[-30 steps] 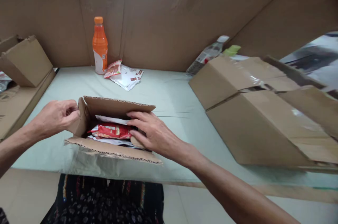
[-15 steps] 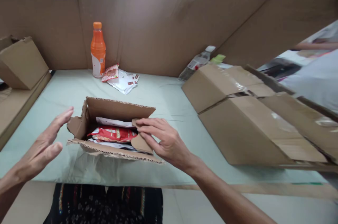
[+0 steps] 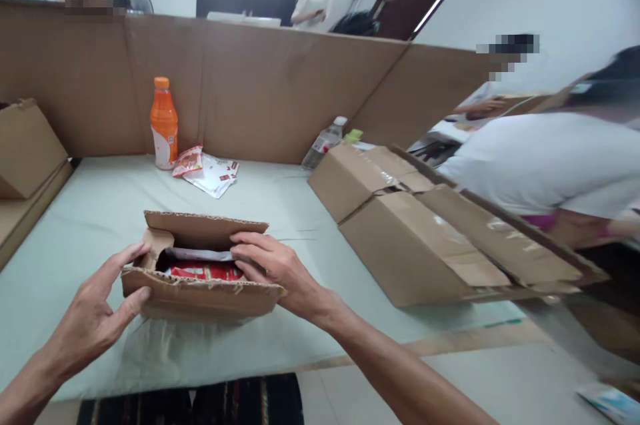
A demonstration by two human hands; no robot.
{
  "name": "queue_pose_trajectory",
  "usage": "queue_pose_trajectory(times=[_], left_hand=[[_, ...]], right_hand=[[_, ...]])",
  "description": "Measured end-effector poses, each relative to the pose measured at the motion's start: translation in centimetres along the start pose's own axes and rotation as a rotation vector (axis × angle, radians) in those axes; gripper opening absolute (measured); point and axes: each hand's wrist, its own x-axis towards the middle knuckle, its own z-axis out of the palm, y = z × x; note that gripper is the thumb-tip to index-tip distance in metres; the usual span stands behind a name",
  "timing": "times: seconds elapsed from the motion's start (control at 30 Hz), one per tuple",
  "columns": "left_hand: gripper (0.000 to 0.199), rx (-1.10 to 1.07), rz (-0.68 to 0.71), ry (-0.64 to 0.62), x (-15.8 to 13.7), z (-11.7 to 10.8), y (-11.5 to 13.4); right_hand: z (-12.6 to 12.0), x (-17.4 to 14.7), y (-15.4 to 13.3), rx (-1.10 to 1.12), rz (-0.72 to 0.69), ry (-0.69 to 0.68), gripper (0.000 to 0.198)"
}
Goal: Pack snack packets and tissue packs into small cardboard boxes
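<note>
A small cardboard box [image 3: 210,301] with raised flaps stands on the table in front of me. Inside it lie a red packet [image 3: 205,270] and a pale, flat packet [image 3: 200,254] along the back wall. My left hand [image 3: 100,305] grips the left end, thumb on the front flap and fingers at the folded-in end flap [image 3: 156,245]. At the right end, my right hand [image 3: 280,271] has its fingers curled over the edge into the box. The right end flap is hidden under that hand.
Behind the box stand an orange bottle [image 3: 164,128], a small red-and-clear packet [image 3: 189,161] and a white pouch [image 3: 215,175]. Taped cardboard boxes [image 3: 400,258] and a tilted clear bottle [image 3: 323,145] lie right. A cardboard wall [image 3: 260,91] closes the back. Other people are beyond; one in white [image 3: 545,158] is close right.
My left hand has come in from beside the box onto its left end. The left flap is now folded inward, and the front flap stands higher. The view has tilted up and right.
</note>
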Motion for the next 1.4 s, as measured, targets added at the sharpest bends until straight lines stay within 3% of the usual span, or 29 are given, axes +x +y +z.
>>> queue_pose_trajectory(times=[0.13,0.23,0.37,0.5,0.57,0.67,0.73,0.8,0.87,0.93,1.07,1.4], left_hand=[[0.048,0.011,0.004,0.027,0.0,0.7,-0.2],[0.043,-0.025,-0.007,0.047,-0.3,0.8,-0.4],[0.024,-0.095,-0.013,0.077,-0.2,1.0,-0.6],[0.028,-0.091,-0.096,0.107,0.7,1.2,-0.1],[0.032,-0.100,-0.115,0.114,1.0,1.4,0.3],[0.035,-0.073,-0.100,0.116,1.1,1.9,1.0],[0.039,-0.043,-0.094,0.133,1.0,2.3,1.3],[0.049,-0.029,-0.090,0.173,0.8,2.6,1.5],[0.057,-0.015,-0.075,0.203,0.6,2.7,1.5],[0.051,0.003,-0.050,0.178,0.6,2.7,1.3],[0.026,-0.034,0.025,0.050,0.7,2.5,0.8],[0.033,-0.062,0.024,0.063,0.6,2.8,-1.0]], right_hand=[[-1.5,0.5,0.1,0.164,0.077,0.022,0.016],[-1.5,0.8,0.1,0.218,0.036,-0.040,0.019],[-0.8,0.7,0.4,0.236,-0.019,-0.043,0.022],[-1.0,0.2,0.4,0.329,0.028,-0.023,0.027],[-1.5,0.0,0.1,0.334,0.091,0.069,0.030],[-2.3,0.1,-0.3,0.251,0.188,0.316,0.025],[-2.6,0.4,-0.3,0.168,0.201,0.371,0.025],[-2.6,0.4,-0.2,0.114,0.162,0.255,0.039],[-2.2,-0.1,-0.2,0.102,0.067,0.049,0.046],[-1.8,-1.0,-0.2,0.076,-0.047,-0.113,0.049],[-1.4,-2.1,-0.7,-0.022,-0.134,-0.214,0.067],[-1.9,2.3,-0.7,-0.154,-0.200,-0.520,0.075]])
